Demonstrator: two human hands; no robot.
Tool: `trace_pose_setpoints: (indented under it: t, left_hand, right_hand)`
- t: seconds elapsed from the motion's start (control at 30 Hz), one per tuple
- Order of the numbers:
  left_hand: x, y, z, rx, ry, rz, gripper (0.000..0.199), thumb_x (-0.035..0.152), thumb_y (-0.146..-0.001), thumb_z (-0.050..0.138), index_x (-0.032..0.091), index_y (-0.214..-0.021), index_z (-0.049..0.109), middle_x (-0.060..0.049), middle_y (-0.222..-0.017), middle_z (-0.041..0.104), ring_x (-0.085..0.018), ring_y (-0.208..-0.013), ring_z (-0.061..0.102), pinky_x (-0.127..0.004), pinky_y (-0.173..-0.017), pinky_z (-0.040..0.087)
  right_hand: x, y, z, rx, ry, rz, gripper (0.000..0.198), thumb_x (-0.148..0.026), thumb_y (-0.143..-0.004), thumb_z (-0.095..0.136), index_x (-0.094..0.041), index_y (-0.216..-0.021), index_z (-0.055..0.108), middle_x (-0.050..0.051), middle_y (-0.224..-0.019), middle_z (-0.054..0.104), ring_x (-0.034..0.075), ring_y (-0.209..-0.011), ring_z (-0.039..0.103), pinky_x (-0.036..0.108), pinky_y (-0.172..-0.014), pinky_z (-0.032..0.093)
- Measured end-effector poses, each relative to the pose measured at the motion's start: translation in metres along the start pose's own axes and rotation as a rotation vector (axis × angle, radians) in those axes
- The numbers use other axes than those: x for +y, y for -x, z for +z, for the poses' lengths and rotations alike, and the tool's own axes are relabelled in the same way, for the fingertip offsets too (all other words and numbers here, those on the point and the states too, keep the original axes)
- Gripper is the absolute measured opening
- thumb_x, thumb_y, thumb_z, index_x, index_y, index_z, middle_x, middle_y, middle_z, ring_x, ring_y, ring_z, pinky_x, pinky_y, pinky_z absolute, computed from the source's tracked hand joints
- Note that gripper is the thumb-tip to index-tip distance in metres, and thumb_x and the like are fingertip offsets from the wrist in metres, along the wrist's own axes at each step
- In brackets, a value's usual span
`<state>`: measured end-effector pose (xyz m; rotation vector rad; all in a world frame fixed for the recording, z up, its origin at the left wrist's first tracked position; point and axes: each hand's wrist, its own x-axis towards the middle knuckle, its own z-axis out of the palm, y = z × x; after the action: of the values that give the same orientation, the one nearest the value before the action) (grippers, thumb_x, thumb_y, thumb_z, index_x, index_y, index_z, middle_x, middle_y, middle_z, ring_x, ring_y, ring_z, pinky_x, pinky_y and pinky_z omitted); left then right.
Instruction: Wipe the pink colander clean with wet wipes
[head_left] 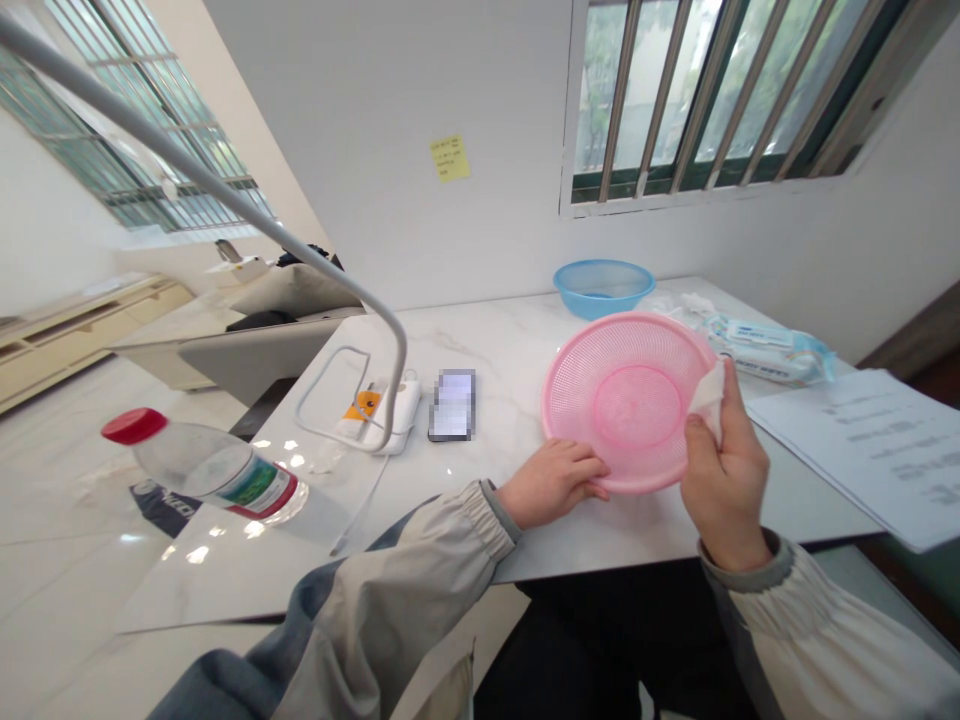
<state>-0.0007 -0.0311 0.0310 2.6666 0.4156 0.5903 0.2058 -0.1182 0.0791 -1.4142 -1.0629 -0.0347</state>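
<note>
A round pink plastic colander [637, 400] with a mesh wall sits at the front of the white table, tilted so its inside faces me. My left hand [556, 482] is closed on its near left rim, thumb side toward the bowl. At the right rim, my right hand [724, 475] pinches a white wet wipe [709, 400] between thumb and fingers and presses it around the edge. The fingers behind the rim are partly hidden.
Behind the colander stands a blue basket [604, 290], beside a wet wipes pack [772, 350]. Printed sheets [870, 440] overhang the right edge. Leftward are a phone [453, 405], a lamp stand [394, 400] with its base, and a red-capped bottle [217, 470]. The table [510, 340] meets the wall.
</note>
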Motion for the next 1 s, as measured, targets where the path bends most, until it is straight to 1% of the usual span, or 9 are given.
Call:
trace_pose_setpoints:
  t: [0.13,0.43,0.57,0.67,0.77,0.83,0.9,0.97,1.0]
  left_hand:
    - [0.002,0.000,-0.001,-0.028,-0.093,-0.025,0.041,0.054,-0.112,0.055,0.019,-0.125,0.072,-0.011,-0.124,0.077,-0.026,-0.116,0.070,-0.039,-0.098,0.048]
    - [0.003,0.001,0.000,-0.042,-0.251,-0.035,0.046,0.058,-0.112,0.052,0.018,-0.121,0.073,-0.009,-0.119,0.078,-0.025,-0.110,0.070,-0.039,-0.095,0.046]
    - [0.001,0.001,0.002,-0.028,-0.254,-0.022,0.047,0.059,-0.111,0.052,0.018,-0.120,0.074,-0.009,-0.118,0.079,-0.025,-0.110,0.071,-0.039,-0.094,0.046]
    - [-0.001,0.002,0.002,0.015,-0.203,0.009,0.047,0.060,-0.110,0.055,0.018,-0.119,0.075,-0.009,-0.115,0.080,-0.024,-0.108,0.072,-0.039,-0.096,0.046]
    - [-0.002,0.001,-0.001,0.057,-0.141,0.048,0.042,0.055,-0.112,0.056,0.019,-0.116,0.077,-0.009,-0.113,0.082,-0.023,-0.105,0.073,-0.039,-0.099,0.048]
    - [0.000,0.000,-0.004,0.086,-0.111,0.061,0.038,0.050,-0.113,0.056,0.020,-0.114,0.078,-0.008,-0.113,0.083,-0.022,-0.105,0.073,-0.040,-0.104,0.049]
    - [0.001,0.000,-0.006,0.130,-0.095,0.046,0.033,0.046,-0.113,0.057,0.021,-0.111,0.079,-0.006,-0.112,0.083,-0.021,-0.106,0.073,-0.043,-0.116,0.046]
    - [0.002,0.001,-0.008,0.197,-0.095,0.008,0.029,0.045,-0.111,0.061,0.023,-0.108,0.079,-0.006,-0.115,0.082,-0.021,-0.113,0.074,-0.049,-0.130,0.037]
    - [0.002,0.002,-0.009,0.246,-0.100,-0.022,0.027,0.046,-0.110,0.063,0.024,-0.108,0.079,-0.007,-0.121,0.081,-0.023,-0.121,0.073,-0.053,-0.135,0.032]
  right_hand:
    - [0.004,-0.001,0.002,-0.012,-0.042,-0.001,0.065,-0.038,-0.106,0.061,-0.026,-0.169,0.051,0.010,-0.170,0.056,0.032,-0.153,0.058,0.054,-0.133,0.038]
    - [0.022,-0.001,0.016,0.078,-0.364,0.213,0.059,-0.032,-0.096,0.073,-0.028,-0.155,0.067,0.005,-0.161,0.066,0.031,-0.154,0.056,0.060,-0.133,0.036]
    - [0.027,-0.001,0.022,0.107,-0.571,0.360,0.066,-0.025,-0.087,0.080,-0.030,-0.152,0.070,0.006,-0.154,0.071,0.029,-0.145,0.063,0.058,-0.129,0.044]
    - [0.026,-0.004,0.023,0.117,-0.734,0.493,0.070,-0.020,-0.079,0.084,-0.032,-0.148,0.073,0.004,-0.141,0.077,0.025,-0.131,0.072,0.053,-0.124,0.051]
    - [0.030,-0.011,0.020,0.117,-0.838,0.581,0.067,-0.013,-0.073,0.085,-0.033,-0.137,0.078,0.001,-0.133,0.080,0.020,-0.125,0.074,0.046,-0.119,0.056]
    - [0.034,-0.016,0.017,0.118,-0.870,0.609,0.064,-0.009,-0.071,0.083,-0.032,-0.130,0.080,0.001,-0.132,0.080,0.020,-0.124,0.074,0.043,-0.117,0.058]
    - [0.038,-0.022,0.014,0.128,-0.883,0.622,0.061,-0.006,-0.070,0.081,-0.032,-0.125,0.081,0.000,-0.133,0.080,0.021,-0.125,0.074,0.045,-0.118,0.059]
    - [0.042,-0.026,0.011,0.137,-0.877,0.639,0.058,-0.004,-0.072,0.078,-0.034,-0.120,0.082,-0.001,-0.133,0.081,0.021,-0.127,0.074,0.047,-0.120,0.058]
    - [0.043,-0.028,0.009,0.139,-0.871,0.649,0.056,-0.003,-0.073,0.076,-0.036,-0.118,0.082,-0.002,-0.133,0.081,0.021,-0.127,0.074,0.047,-0.121,0.057]
